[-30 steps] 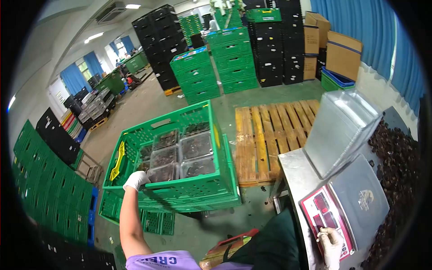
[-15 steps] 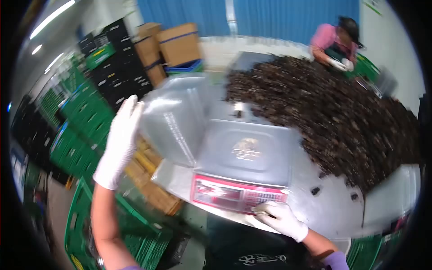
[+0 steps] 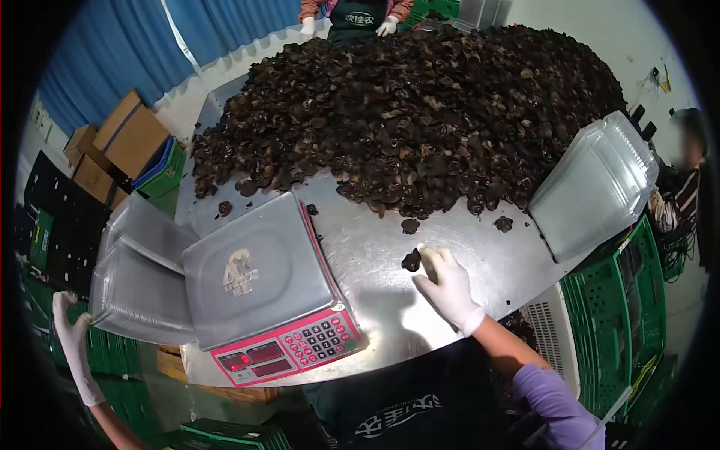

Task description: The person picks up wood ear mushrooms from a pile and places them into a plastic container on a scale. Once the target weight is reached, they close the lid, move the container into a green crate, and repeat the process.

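L hand (image 3: 71,313) ~8-9 o'clk, fingers parted nr clear tubs (image 3: 141,291), prob nested to save space; R hand (image 3: 448,289) 4 o'clk at dark piece (image 3: 410,260), can't tell if pinched

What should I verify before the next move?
1. Scale powered: ok, a red digit is lit.
2. Near stack of clear containers within reach: ok, beside the left hand.
3. Left hand's grip on that stack: cannot tell.
4. Right hand firmly holding the dark piece: cannot tell, fingertips are at its edge.
5. Loose pieces all gathered: not ok, several lie apart from the pile.
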A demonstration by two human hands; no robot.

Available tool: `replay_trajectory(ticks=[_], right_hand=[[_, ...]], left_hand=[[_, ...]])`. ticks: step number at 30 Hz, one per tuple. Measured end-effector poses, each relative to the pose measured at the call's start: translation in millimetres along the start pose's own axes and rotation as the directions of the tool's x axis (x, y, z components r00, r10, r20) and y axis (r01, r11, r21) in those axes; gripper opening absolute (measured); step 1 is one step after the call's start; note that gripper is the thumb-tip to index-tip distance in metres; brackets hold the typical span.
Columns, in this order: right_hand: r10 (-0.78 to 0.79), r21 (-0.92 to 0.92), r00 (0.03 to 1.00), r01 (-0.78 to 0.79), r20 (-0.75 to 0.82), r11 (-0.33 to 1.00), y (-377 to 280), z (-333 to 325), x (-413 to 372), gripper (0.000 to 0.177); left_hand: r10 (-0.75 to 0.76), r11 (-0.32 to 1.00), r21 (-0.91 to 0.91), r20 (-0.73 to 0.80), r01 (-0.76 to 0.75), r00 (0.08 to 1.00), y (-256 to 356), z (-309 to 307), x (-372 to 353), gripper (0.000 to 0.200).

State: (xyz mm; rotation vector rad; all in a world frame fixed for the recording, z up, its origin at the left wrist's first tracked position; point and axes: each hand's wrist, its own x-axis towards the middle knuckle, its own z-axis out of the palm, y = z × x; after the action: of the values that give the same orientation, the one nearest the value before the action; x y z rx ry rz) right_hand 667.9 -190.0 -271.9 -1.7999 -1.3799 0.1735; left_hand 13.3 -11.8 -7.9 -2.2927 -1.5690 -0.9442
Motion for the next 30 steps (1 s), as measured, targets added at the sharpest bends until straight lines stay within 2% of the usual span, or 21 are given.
replay_trajectory(ticks=[2,3,4,6,7,8,9,10,12,13,14,15,16,17,18,19,20,22,24,28,30], right_hand=[[-0.005,-0.066,1.0,0.005,-0.009,0.998,1.7,11.6,11.3,0.044],[-0.061,-0.135,0.997,0.068,0.056,0.988,9.9,22.1,15.5,0.04],[-0.11,-0.2,0.986,0.133,0.124,0.971,19.4,31.1,19.6,0.037],[-0.14,-0.16,0.98,0.161,0.139,0.974,23.2,38.4,18.1,0.031],[-0.16,-0.097,0.966,0.182,0.202,0.978,15.1,35.4,17.0,0.027],[-0.184,-0.033,0.947,0.2,0.265,0.979,11.4,33.9,16.3,0.024],[-0.233,0.056,0.929,0.227,0.288,0.972,9.2,30.9,18.2,0.031],[-0.233,0.056,0.929,0.227,0.288,0.972,4.7,28.0,22.5,0.031],[-0.055,-0.07,0.944,0.082,0.324,0.994,-5.5,19.0,42.3,0.045],[-0.166,-0.047,0.959,0.181,0.228,0.982,5.0,17.1,58.3,0.056],[-0.224,-0.143,0.971,0.233,0.08,0.962,9.3,15.3,75.7,0.057],[-0.208,-0.205,0.978,0.204,0.005,0.957,6.7,10.8,93.0,0.061],[-0.195,-0.271,0.979,0.171,-0.061,0.947,10.7,13.3,111.1,0.066],[-0.16,-0.343,0.985,0.131,-0.06,0.93,15.7,15.9,126.2,0.069],[-0.165,-0.409,0.984,0.125,-0.063,0.904,30.2,25.8,135.0,0.064],[-0.158,-0.405,0.987,0.146,0.003,0.903,45.2,35.4,132.9,0.059],[-0.153,-0.399,0.986,0.167,0.067,0.902,54.4,39.9,132.1,0.054],[-0.278,-0.283,0.956,0.294,0.098,0.913,52.1,38.4,112.7,0.03],[-0.337,-0.277,0.929,0.367,0.151,0.888,48.7,35.7,76.3,0.026],[-0.272,-0.243,0.932,0.328,0.238,0.913,41.2,2.8,15.8,0.039],[-0.199,-0.315,0.946,0.276,0.257,0.908,42.4,-15.8,2.4,0.049]], left_hand=[[0.125,0.975,0.147,0.266,-0.169,0.956,51.3,14.0,-2.6,0.046],[-0.197,0.966,-0.112,0.253,0.231,0.947,10.3,28.3,-23.4,0.039],[-0.316,0.935,0.025,0.514,0.354,0.797,2.2,25.4,-11.3,0.031],[-0.339,0.921,0.003,0.493,0.389,0.801,12.2,27.5,-6.4,0.024],[-0.337,0.922,0.001,0.494,0.387,0.802,17.9,25.1,-3.3,0.024],[-0.255,0.962,0.016,0.423,0.274,0.869,23.7,20.9,-0.1,0.023],[-0.164,0.986,0.041,0.351,0.16,0.922,26.8,17.1,3.6,0.021],[-0.164,0.986,0.041,0.352,0.16,0.922,27.3,13.8,7.4,0.021],[-0.282,0.906,-0.219,0.325,0.362,0.903,25.0,10.4,14.8,0.017],[-0.257,0.904,-0.289,0.224,0.316,0.94,6.0,7.6,14.0,0.012],[-0.245,0.928,-0.232,0.209,0.292,0.947,-10.5,-4.8,10.2,0.008],[-0.162,0.967,-0.185,0.085,0.175,0.983,24.1,4.6,5.7,0.008],[-0.063,0.99,-0.125,-0.038,0.058,0.997,84.0,23.9,-3.2,0.008],[-0.087,0.972,-0.221,-0.047,0.075,0.995,128.3,45.9,-16.4,0.011],[-0.113,0.943,-0.319,-0.05,0.091,0.992,169.9,70.5,-30.0,0.015],[0.079,0.99,-0.118,0.024,-0.075,0.997,212.5,92.2,-39.4,0.018],[0.251,0.963,0.071,0.129,-0.261,0.959,247.4,112.5,-48.7,0.022],[0.335,0.923,0.117,0.223,-0.366,0.915,283.6,153.2,-75.1,0.029],[0.301,0.933,0.12,0.256,-0.339,0.919,300.1,184.4,-95.9,0.038],[0.203,0.969,0.058,0.366,-0.24,0.908,300.1,208.6,-116.4,0.038],[0.238,0.968,0.026,0.209,-0.249,0.949,311.0,215.4,-115.3,0.036]])
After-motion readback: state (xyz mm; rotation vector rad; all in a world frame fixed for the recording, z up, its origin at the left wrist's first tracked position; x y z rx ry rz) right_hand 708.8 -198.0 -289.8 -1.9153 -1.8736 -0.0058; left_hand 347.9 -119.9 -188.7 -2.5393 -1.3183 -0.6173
